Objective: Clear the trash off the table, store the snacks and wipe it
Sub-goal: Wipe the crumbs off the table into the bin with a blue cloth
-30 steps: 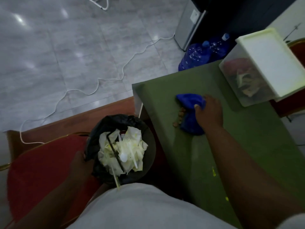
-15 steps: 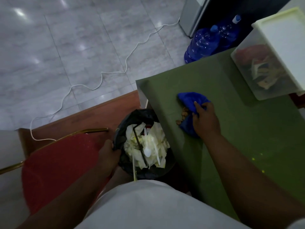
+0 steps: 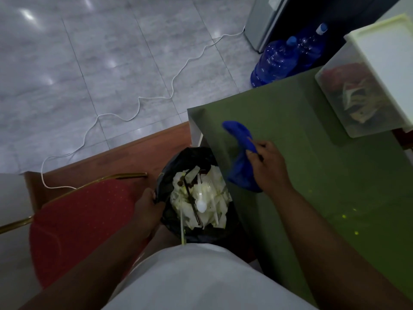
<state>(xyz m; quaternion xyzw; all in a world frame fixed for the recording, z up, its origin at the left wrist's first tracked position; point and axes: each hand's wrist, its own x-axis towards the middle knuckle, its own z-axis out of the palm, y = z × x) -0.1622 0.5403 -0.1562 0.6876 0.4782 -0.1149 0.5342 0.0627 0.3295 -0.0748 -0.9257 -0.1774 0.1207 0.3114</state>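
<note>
Head view: trash (image 3: 201,198) bagged, snacks (image 3: 348,86) boxed. Right hand (image 3: 271,166) grips cloth (image 3: 240,139), left hand (image 3: 147,206) grips bag (image 3: 190,157). Near-right specks (image 3: 344,217) need wiping.

Your hands (image 3: 145,208) (image 3: 269,168): two
Blue cloth (image 3: 239,138): one
Trash bin (image 3: 181,161): one
Blue bottles (image 3: 276,61) (image 3: 312,47), upper right: two
Lidded box (image 3: 357,101): one
Red chair (image 3: 78,211): one

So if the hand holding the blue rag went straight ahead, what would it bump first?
Probably nothing: past the blue rag the right hand grips, the way over the green table looks free, though depth is unclear.
</note>
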